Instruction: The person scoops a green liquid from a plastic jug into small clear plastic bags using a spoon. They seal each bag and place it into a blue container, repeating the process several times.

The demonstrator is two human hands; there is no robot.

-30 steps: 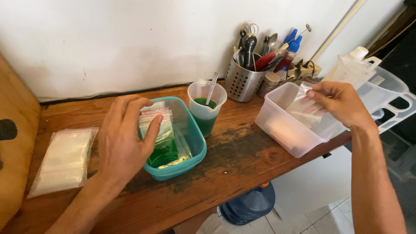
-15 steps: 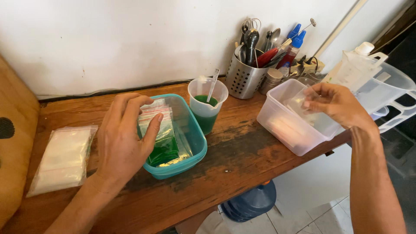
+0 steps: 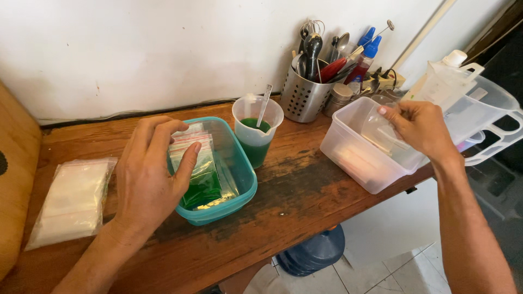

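Note:
My left hand rests on the rim of a teal plastic tub, fingers touching the small zip bags of green liquid stacked inside. My right hand is over a clear rectangular container at the table's right edge, pinching a thin clear plastic bag above it. Between the two containers stands a clear measuring cup of green liquid with a stick leaning in it.
A packet of clear zip bags lies at the left on the wooden table. A metal utensil holder stands by the wall. Clear jugs sit at the far right. A blue water bottle is below.
My right hand has drawn the clear bag a little lower and nearer over the clear container. My left hand has stayed on the teal tub.

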